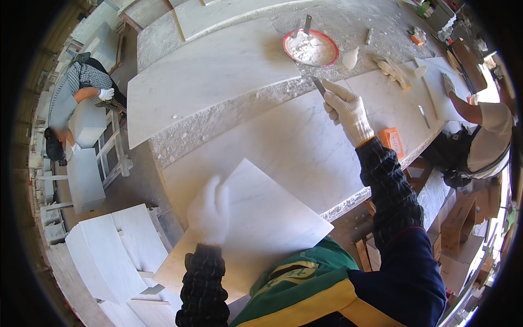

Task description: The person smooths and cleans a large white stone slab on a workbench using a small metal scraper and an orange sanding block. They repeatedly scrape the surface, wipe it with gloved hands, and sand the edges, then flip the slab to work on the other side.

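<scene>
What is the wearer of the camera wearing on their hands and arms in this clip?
Both the left hand and the right hand wear white knit work gloves. The forearms are covered by dark, quilted-looking oversleeves with a faint check pattern. Above the right one there is a navy sleeve with a thin red edge.

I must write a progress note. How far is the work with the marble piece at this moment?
Done: white paste sits mixed in the red-rimmed bowl. In hand: the left hand steadies the marble tile on the slab's edge, while the right hand holds a putty knife toward the bowl. Left: no paste shows on the tile's face, so likely most of the work.
</scene>
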Demonstrator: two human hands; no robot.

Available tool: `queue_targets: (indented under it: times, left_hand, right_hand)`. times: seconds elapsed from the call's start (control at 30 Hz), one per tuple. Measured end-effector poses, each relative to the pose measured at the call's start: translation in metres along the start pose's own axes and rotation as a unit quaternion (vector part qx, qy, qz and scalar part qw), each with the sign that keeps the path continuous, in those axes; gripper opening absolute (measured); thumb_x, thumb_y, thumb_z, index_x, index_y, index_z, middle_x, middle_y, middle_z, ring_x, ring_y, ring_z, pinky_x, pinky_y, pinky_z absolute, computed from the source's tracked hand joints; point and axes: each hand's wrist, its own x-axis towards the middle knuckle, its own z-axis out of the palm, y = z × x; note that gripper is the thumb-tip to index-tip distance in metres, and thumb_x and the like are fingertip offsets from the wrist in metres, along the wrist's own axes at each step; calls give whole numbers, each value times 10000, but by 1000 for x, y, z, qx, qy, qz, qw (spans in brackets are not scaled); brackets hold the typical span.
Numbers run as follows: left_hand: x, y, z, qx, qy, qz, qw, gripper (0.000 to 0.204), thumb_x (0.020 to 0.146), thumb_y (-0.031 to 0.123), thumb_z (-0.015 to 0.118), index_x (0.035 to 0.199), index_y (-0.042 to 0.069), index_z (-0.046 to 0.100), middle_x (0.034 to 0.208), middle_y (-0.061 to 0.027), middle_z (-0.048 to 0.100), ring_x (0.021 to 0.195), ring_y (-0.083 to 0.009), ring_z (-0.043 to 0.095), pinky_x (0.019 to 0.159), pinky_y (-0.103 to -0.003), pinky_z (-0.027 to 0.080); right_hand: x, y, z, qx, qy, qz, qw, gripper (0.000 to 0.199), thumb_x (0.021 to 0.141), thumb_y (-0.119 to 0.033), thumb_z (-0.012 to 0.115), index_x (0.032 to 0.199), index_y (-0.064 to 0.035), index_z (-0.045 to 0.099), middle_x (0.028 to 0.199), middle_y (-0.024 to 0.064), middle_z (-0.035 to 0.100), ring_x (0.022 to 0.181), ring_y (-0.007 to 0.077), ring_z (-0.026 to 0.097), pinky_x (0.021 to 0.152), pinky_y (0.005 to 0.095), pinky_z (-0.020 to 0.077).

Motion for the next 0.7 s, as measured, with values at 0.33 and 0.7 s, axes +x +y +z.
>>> queue_targets:
  times: [0.33,0.7]
  left_hand:
    - [0,-9,2,-50,37,11,998,334,1032,246,634,1335,108,670,1048,-172,759,936,-379,723,830,-470,567]
    - [-1,-13,3,-135,100,-57,984,387,1060,201,565,1436,120,609,1052,-156,760,958,-336,736,867,-432,565]
  right_hand:
    - [-15,-15,73,-226,-382,-390,807,281,927,-80,714,1196,-122,787,1008,96,768,917,280,731,835,391,588]
    - [-1,-34,148,-372,-439,-492,653,228,917,-137,680,1050,-274,805,1003,-14,731,985,224,721,816,372,599]
